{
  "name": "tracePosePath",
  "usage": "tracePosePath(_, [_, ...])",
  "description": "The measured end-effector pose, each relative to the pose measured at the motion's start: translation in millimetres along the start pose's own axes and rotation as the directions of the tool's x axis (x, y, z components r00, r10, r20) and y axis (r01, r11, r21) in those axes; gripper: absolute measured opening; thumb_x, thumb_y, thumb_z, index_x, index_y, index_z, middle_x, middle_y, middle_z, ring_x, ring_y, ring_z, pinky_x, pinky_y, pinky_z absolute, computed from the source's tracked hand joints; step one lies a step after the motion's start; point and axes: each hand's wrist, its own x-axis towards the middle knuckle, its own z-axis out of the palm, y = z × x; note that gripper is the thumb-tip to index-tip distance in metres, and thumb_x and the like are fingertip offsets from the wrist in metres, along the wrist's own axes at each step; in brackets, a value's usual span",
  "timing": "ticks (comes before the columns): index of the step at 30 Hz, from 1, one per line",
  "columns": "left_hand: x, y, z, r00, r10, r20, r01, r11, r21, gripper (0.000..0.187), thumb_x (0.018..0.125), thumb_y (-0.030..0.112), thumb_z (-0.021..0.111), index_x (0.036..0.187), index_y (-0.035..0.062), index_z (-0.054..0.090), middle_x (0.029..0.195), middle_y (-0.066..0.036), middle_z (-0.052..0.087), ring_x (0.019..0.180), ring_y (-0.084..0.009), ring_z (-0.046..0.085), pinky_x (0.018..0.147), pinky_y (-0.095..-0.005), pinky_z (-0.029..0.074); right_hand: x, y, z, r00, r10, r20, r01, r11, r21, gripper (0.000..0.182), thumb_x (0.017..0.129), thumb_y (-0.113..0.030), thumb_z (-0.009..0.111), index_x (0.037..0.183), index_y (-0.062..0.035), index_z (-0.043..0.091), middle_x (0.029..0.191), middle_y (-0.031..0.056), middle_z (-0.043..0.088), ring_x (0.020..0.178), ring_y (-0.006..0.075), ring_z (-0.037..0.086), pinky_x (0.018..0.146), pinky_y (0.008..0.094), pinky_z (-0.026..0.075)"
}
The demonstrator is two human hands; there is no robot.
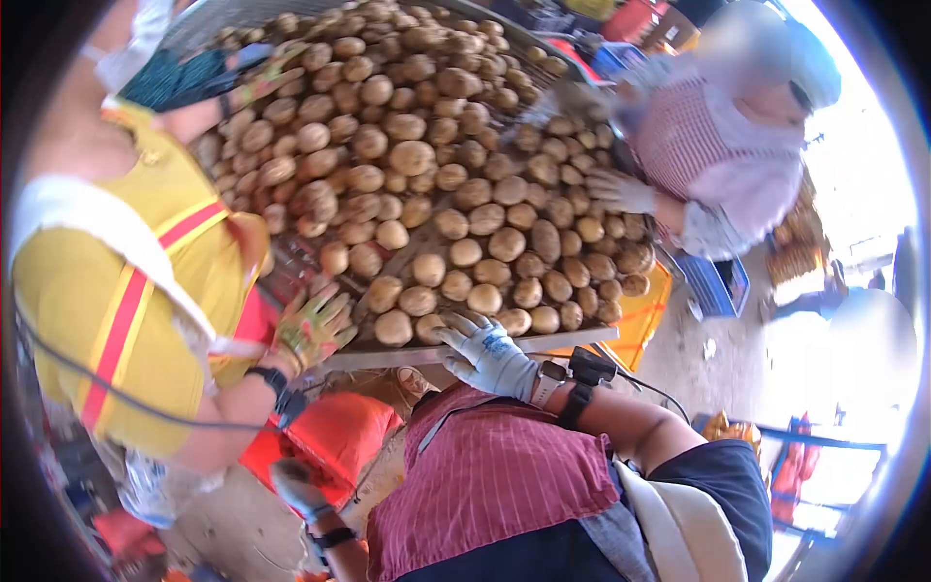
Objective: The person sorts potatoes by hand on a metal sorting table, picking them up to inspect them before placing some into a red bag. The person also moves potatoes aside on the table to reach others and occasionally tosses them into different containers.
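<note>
We stood at six o'clock in a striped apron, bent over a metal table. Our left hand hung low at seven o'clock, well below the table's rim, its forearm rising from the bottom of the view. It wore a greyish glove with a dark band at the wrist, and overlapped the edge of a red bag; blur kept us from telling whether its fingers gripped the bag or merely lay against it.

Our right arm came in from four o'clock, bent at the elbow, its forearm slanting towards ten o'clock. A watch and a black strap circled the wrist. The right hand, in a pale blue glove, lay palm down at the near rim, just below the centre. Its fingers were moderately spread and extended, the tips against the nearest row of fruits, with nothing gripped between them.

The fruits lay across the table before that hand, loosely spaced near the rim and heaped thickly towards eleven o'clock. A co-worker in yellow stood at nine o'clock, one stained glove by the near rim, its fingers parted. Past the table at three o'clock sat a blue crate. Farther off, at two o'clock, another co-worker rested a pale glove against the fruits.
</note>
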Motion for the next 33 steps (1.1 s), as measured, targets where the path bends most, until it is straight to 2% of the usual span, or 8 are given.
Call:
tracePosePath(6, [-72, 5, 147, 0.944, -0.016, 0.331, -0.049, 0.981, 0.189, 0.023, 0.098, 0.024, 0.052, 0.088, 0.0048, 0.062, 0.078, -0.004, 0.062, 0.059, -0.0109, 0.052, 0.054, -0.0251, 0.042, -63, 93, -25, 0.953, 0.298, -0.053, -0.288, 0.839, -0.461, 0.055, 0.082, -0.032, 0.064, 0.133, -0.0133, 0.051, 0.145, 0.0164, 0.041, 0.136, 0.0418, 0.035, 0.110, 0.0578, 0.028])
tracePosePath(9, [-71, 12, 181, 0.862, 0.093, 0.498, -0.243, 0.939, 0.244, 0.022, 0.099, 0.021, 0.052, 0.093, 0.0037, 0.064, 0.082, -0.004, 0.064, 0.061, -0.0091, 0.053, 0.054, -0.0239, 0.042, -76, 151, -41, 0.914, 0.184, -0.362, -0.289, 0.921, -0.262, 0.052, 0.081, -0.027, 0.063, 0.129, -0.0095, 0.051, 0.142, 0.0158, 0.047, 0.134, 0.0373, 0.042, 0.105, 0.0496, 0.037])
tracePosePath(14, [-81, 43, 229, 0.750, 0.284, 0.597, -0.529, 0.800, 0.283, 0.018, 0.099, 0.015, 0.051, 0.098, 0.0029, 0.064, 0.086, -0.003, 0.066, 0.065, -0.0071, 0.054, 0.056, -0.0226, 0.042, -48, 213, -97, 0.568, 0.635, -0.523, -0.782, 0.616, -0.100, 0.048, 0.079, -0.020, 0.064, 0.124, -0.0060, 0.056, 0.123, 0.0182, 0.057, 0.110, 0.0375, 0.056, 0.089, 0.0490, 0.046])
tracePosePath(19, [-78, 63, 303, 0.644, 0.437, 0.628, -0.695, 0.677, 0.242, 0.022, 0.095, 0.015, 0.057, 0.111, -0.0002, 0.061, 0.104, -0.011, 0.065, 0.091, -0.0193, 0.061, 0.082, -0.0322, 0.050, 103, 182, -125, 0.791, 0.233, -0.565, -0.295, 0.955, -0.018, 0.031, 0.084, -0.023, 0.060, 0.108, -0.0039, 0.063, 0.101, 0.0215, 0.064, 0.096, 0.0394, 0.062, 0.081, 0.0495, 0.050])
tracePosePath(23, [-65, 66, 376, 0.552, 0.608, 0.570, -0.828, 0.479, 0.291, 0.027, 0.089, 0.015, 0.064, 0.111, -0.0012, 0.061, 0.113, -0.021, 0.062, 0.109, -0.0345, 0.057, 0.097, -0.0427, 0.043, 205, 133, -60, 0.799, 0.421, -0.429, -0.405, 0.905, 0.132, 0.070, 0.079, -0.030, 0.070, 0.141, -0.0083, 0.046, 0.151, 0.0251, 0.031, 0.133, 0.0479, 0.038, 0.106, 0.0535, 0.039])
tracePosePath(26, [-71, 53, 402, 0.540, 0.663, 0.518, -0.834, 0.339, 0.436, 0.035, 0.086, 0.019, 0.067, 0.115, 0.0007, 0.060, 0.121, -0.021, 0.059, 0.115, -0.0359, 0.054, 0.099, -0.0472, 0.042, 190, 107, -29, 0.909, 0.261, -0.325, -0.326, 0.932, -0.161, 0.066, 0.078, -0.032, 0.070, 0.138, -0.0131, 0.049, 0.153, 0.0150, 0.030, 0.138, 0.0471, 0.029, 0.101, 0.0649, 0.035])
tracePosePath(30, [-119, 22, 394, 0.467, 0.420, 0.778, -0.786, -0.206, 0.583, 0.064, 0.084, 0.044, 0.064, 0.137, 0.0103, 0.047, 0.132, -0.019, 0.053, 0.130, -0.0388, 0.043, 0.111, -0.0664, 0.018, 97, 134, -42, 0.988, -0.076, -0.134, 0.053, 0.984, -0.169, 0.060, 0.081, -0.029, 0.068, 0.136, -0.0141, 0.051, 0.147, 0.0134, 0.038, 0.131, 0.0415, 0.039, 0.100, 0.0618, 0.038])
tracePosePath(33, [-124, 6, 377, 0.457, 0.309, 0.834, -0.861, -0.082, 0.502, 0.068, 0.082, 0.045, 0.064, 0.139, 0.0142, 0.044, 0.134, -0.013, 0.052, 0.132, -0.0364, 0.041, 0.110, -0.0679, 0.016, 56, 174, -69, 0.992, -0.049, -0.115, 0.037, 0.993, -0.108, 0.057, 0.081, -0.031, 0.066, 0.133, -0.0121, 0.052, 0.140, 0.0138, 0.045, 0.126, 0.0372, 0.044, 0.100, 0.0535, 0.041])
